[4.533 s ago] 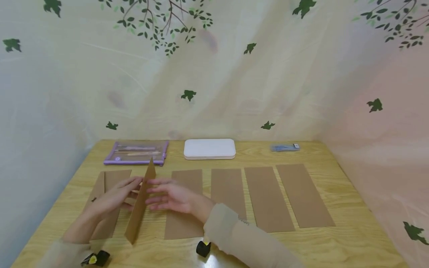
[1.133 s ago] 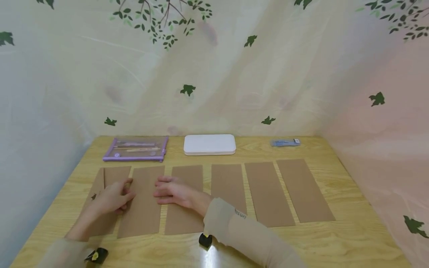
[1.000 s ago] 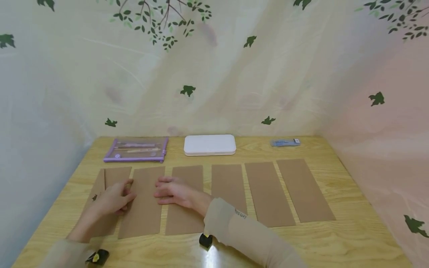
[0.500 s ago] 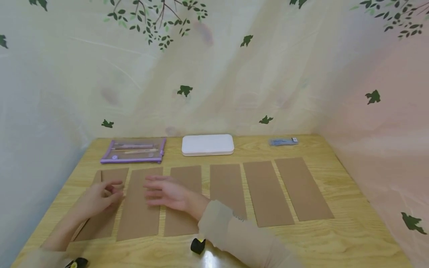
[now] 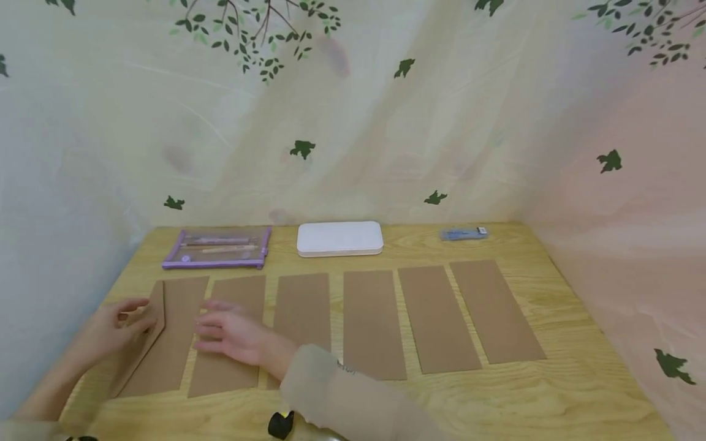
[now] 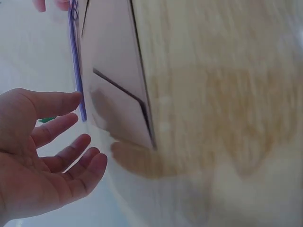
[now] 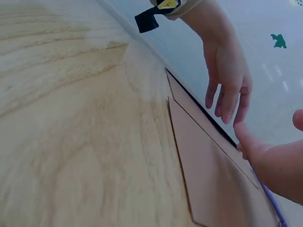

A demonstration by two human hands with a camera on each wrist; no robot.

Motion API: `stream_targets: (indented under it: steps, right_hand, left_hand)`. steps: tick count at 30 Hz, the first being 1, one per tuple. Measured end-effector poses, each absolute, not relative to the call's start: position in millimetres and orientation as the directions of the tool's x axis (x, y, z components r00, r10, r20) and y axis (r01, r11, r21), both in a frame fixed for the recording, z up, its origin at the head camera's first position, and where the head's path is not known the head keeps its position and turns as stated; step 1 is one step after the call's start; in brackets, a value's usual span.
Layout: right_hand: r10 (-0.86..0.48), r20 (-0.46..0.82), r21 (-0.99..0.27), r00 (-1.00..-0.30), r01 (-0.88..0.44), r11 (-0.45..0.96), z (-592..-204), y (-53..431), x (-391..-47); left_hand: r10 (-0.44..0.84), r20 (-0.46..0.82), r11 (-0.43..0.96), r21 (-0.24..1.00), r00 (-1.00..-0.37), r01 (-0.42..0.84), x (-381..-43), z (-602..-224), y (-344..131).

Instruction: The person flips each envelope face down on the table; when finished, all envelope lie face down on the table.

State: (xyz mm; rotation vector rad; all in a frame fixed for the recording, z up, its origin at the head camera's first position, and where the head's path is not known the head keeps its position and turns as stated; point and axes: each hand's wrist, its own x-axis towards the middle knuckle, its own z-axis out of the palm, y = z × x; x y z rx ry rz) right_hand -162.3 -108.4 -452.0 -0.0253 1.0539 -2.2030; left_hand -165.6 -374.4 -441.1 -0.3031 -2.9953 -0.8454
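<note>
A kraft-paper envelope (image 5: 182, 331) lies at the left end of a row, its pointed flap (image 5: 157, 309) facing up. My left hand (image 5: 107, 334) hovers at its flap side, with fingers loosely bent and nothing between them. In the left wrist view, a gap shows between that hand (image 6: 57, 151) and the envelope (image 6: 116, 47). Over the second envelope (image 5: 228, 373) is my right hand (image 5: 237, 337), fingers extended toward the first one and holding nothing. Part of the right hand (image 7: 279, 165) appears in the right wrist view, with the left hand (image 7: 229, 78) beyond.
Several more brown envelopes, such as this one (image 5: 372, 324), lie flat to the right, plain side up. Behind the row stand a purple-edged clear pencil pouch (image 5: 217, 248), a white case (image 5: 339, 239) and a small blue packet (image 5: 464, 234). Fabric walls border the wooden table (image 5: 579, 367).
The second envelope, earlier held on edge between both hands, now lies flat. Both hands have since moved left; the left has let go and uncovered the first envelope's flap.
</note>
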Motion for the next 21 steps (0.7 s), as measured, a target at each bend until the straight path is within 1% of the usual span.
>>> stream_targets:
  steps: [9,12,17,21]
  right_hand:
    - [-0.585,-0.302,-0.686,-0.753,0.598,-0.416,-455.5,-128.9,-159.5]
    - [-0.586,-0.309,-0.679,-0.749,0.605,-0.416,-455.7,-131.0,-158.6]
    - [-0.573,-0.333,-0.629,-0.748,0.630,-0.456,-456.3,-130.1,-157.6]
    - [-0.553,-0.356,-0.603,-0.753,0.637,-0.480,-457.0,-128.9,-157.6]
  left_hand:
    - [0.111,0.027,0.795,0.598,-0.993,0.106,-164.5,-445.6,-393.9]
    - [0.093,0.006,0.798,0.597,-0.996,0.078,-164.3,-444.6,-396.6]
    - [0.057,-0.043,0.822,0.569,-0.997,0.022,-165.9,-444.2,-397.1]
    - [0.046,-0.051,0.826,0.563,-0.998,0.010,-165.9,-445.5,-393.4]
